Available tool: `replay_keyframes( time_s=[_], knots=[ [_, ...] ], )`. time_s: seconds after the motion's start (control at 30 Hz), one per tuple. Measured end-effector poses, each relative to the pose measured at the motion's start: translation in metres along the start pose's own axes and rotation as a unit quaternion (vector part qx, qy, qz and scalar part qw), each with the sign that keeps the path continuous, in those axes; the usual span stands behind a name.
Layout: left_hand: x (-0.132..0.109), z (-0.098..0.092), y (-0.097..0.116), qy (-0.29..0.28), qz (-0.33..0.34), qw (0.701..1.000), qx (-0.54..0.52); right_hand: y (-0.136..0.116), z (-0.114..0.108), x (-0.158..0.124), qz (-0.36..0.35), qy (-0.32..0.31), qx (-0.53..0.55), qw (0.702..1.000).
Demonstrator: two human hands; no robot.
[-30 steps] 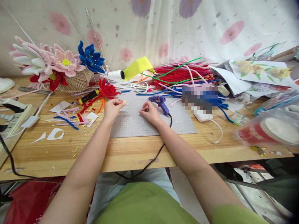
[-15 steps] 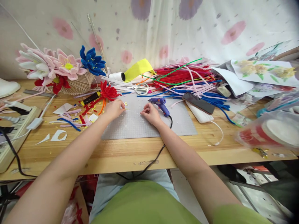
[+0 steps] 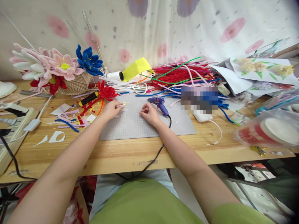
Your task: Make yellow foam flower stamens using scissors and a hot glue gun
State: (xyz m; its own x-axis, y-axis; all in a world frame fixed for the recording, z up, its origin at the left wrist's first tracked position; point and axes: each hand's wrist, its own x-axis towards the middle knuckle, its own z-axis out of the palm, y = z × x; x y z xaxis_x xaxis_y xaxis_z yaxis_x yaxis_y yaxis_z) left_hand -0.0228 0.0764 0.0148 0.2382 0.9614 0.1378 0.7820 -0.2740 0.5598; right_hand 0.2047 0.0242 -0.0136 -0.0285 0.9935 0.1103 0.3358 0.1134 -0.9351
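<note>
Fingers of the left hand (image 3: 111,109) are at the thin yellow-tipped pieces (image 3: 124,108) over the grey mat (image 3: 144,130), their grip unclear. The right hand's (image 3: 150,114) fingertips bunch together beside the purple glue gun (image 3: 163,106); I cannot tell whether they pinch anything.

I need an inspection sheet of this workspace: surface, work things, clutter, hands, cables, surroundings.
Surface: light wooden table bearing a grey gridded cutting mat.
Work things: thin yellow-tipped pieces by the left fingertips; purple plastic glue gun on the mat, beyond the right hand.
Clutter: coloured fuzzy scraps at left; heaped red fuzzy stems behind.
Hands: left hand at the yellow-tipped pieces, grip unclear; right hand has curled fingers, contents hidden.
Cables: black cable runs from the glue gun over the front edge.
Surroundings: white flower-patterned curtain behind.
</note>
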Motion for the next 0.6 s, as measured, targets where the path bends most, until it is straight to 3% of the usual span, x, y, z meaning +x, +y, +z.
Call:
replay_keyframes(
  time_s=[0.2, 0.5, 0.6],
  knots=[
    [-0.008, -0.017, -0.006, 0.132, -0.101, 0.984, -0.061, 0.000, 0.000, 0.001, 0.003, -0.001, 0.004, 1.000],
    [-0.017, -0.010, -0.012, 0.116, -0.219, 0.916, -0.315, -0.004, 0.006, 0.000, 0.002, 0.031, -0.016, 0.999],
    [-0.017, -0.011, -0.010, 0.113, -0.236, 0.882, -0.391, -0.019, 0.016, 0.006, -0.009, 0.000, -0.021, 1.000]
  ],
)
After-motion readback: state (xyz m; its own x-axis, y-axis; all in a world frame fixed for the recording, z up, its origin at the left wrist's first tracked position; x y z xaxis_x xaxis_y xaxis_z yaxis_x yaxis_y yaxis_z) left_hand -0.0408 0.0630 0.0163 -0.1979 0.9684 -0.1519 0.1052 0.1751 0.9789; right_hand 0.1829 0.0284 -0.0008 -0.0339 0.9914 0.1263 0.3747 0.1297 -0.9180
